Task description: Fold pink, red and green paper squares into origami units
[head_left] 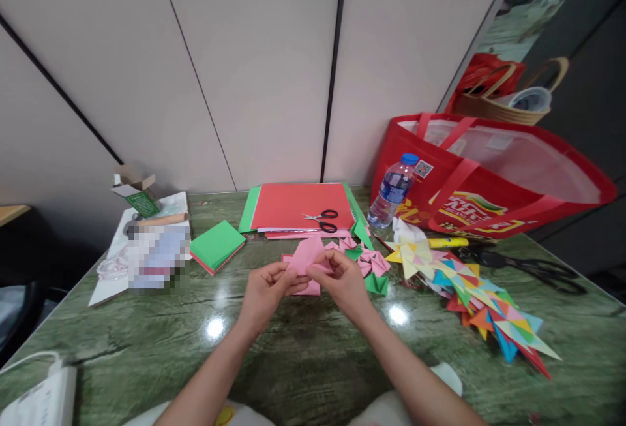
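Observation:
A partly folded sheet of pink paper is held up between both hands, above the green marbled table. My left hand pinches its lower left side, thumb on top. On the right side, my right hand has its thumb and fingers closed on the same sheet. More pink paper lies just beneath the hands. Folded pink paper pieces and green folded pieces rest close by, right of my right hand.
Behind the hands, small scissors lie on a red paper stack. Green square paper sits to the left. A water bottle, a red bag, colourful folded stars and black scissors occupy the right.

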`<move>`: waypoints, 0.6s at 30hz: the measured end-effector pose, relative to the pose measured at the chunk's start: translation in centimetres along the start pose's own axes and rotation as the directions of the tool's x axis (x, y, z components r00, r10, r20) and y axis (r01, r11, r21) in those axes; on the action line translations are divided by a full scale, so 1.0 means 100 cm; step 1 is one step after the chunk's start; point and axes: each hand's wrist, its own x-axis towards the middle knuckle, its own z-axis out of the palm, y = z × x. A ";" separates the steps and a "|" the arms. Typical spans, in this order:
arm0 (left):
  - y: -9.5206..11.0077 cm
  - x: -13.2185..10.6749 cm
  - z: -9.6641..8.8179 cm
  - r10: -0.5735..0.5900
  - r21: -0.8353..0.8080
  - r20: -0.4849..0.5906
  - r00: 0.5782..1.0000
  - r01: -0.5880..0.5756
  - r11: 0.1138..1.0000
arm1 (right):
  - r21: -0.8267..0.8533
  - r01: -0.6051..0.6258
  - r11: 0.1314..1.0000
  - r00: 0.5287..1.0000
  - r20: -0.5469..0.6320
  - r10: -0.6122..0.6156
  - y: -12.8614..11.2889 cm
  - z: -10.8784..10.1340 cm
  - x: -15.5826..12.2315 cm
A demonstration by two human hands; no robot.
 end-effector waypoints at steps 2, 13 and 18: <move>0.000 0.000 0.001 0.000 -0.006 -0.006 1.000 0.000 1.000 | -0.005 0.009 1.000 1.000 -0.003 -0.009 0.001 0.000 0.000; 0.003 0.000 -0.003 -0.007 0.058 0.098 0.995 0.001 0.998 | -0.091 -0.014 0.996 0.999 0.038 0.018 -0.002 -0.002 0.000; 0.004 0.000 -0.004 -0.010 0.046 0.120 0.993 0.004 0.999 | -0.137 -0.003 0.991 0.999 0.038 0.008 -0.002 -0.004 0.000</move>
